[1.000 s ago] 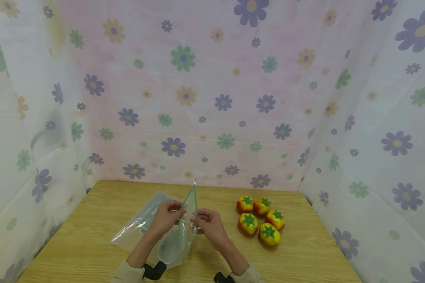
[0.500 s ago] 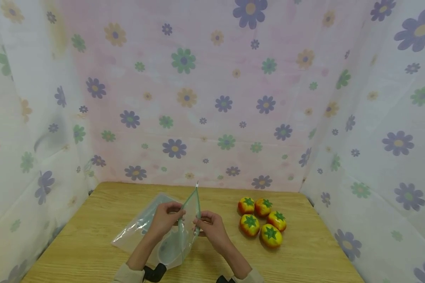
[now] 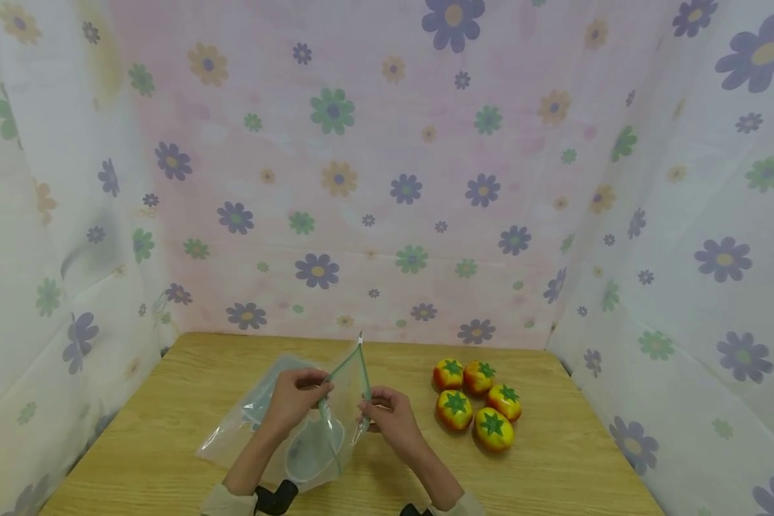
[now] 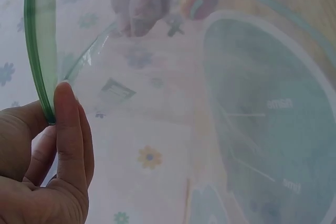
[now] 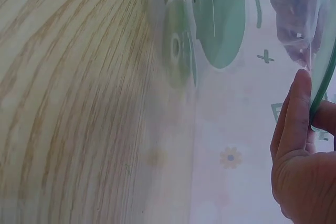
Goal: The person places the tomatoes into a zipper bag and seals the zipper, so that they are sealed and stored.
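Observation:
A clear plastic zip bag (image 3: 312, 451) with green edges along its mouth stands over the table at the centre-left of the head view. It bears a printed label (image 4: 273, 87) with the words "name" and "time". My left hand (image 3: 292, 398) pinches one side of the mouth between thumb and fingers. On the opposite side, my right hand (image 3: 392, 416) pinches the other rim. The mouth gapes between the hands, its two edges meeting at the far tip. Through the film in the left wrist view, the right hand (image 4: 142, 3) shows blurred.
Several yellow-red, tomato-like fruits (image 3: 454, 410) with green leafy tops are grouped right of my right hand on the wooden table (image 3: 555, 459). Clear plastic (image 3: 232, 430) spreads over the tabletop beside the left forearm. Flower-printed cloth (image 3: 387, 215) encloses the back and sides.
My hands have moved apart, the left slightly leftward and the right slightly rightward. The bag's mouth gapes wider than before. The fruits rest in the same arrangement.

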`<state>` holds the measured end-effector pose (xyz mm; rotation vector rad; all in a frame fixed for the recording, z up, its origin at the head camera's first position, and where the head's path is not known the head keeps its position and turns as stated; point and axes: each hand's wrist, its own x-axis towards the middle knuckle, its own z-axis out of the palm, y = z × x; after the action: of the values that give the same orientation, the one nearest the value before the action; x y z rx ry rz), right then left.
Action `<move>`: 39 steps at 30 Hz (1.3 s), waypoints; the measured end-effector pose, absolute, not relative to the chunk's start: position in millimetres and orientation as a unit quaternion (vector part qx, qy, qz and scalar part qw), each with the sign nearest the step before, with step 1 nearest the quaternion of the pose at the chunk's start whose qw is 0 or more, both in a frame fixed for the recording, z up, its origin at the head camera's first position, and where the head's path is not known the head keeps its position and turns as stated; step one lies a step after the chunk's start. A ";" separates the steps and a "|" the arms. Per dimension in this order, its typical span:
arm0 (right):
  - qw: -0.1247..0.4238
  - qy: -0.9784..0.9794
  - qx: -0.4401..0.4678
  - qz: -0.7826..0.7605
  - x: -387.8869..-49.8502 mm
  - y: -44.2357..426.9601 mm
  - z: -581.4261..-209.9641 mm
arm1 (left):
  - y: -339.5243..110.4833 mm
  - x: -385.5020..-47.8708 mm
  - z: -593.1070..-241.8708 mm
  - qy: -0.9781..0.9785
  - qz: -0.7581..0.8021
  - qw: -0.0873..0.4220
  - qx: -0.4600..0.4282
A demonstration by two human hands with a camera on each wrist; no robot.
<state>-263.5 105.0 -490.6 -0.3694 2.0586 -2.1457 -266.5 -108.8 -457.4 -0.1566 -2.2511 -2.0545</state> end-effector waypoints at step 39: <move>0.035 0.720 -0.095 -0.687 -270.9 135.0 -505.4 | -156.2 -253.1 -441.7 -0.743 -0.657 0.099 -0.076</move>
<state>-270.9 135.0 -505.4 -0.2909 2.2132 -2.1112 -253.1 -156.2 -441.7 -0.2245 -2.1988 -1.9445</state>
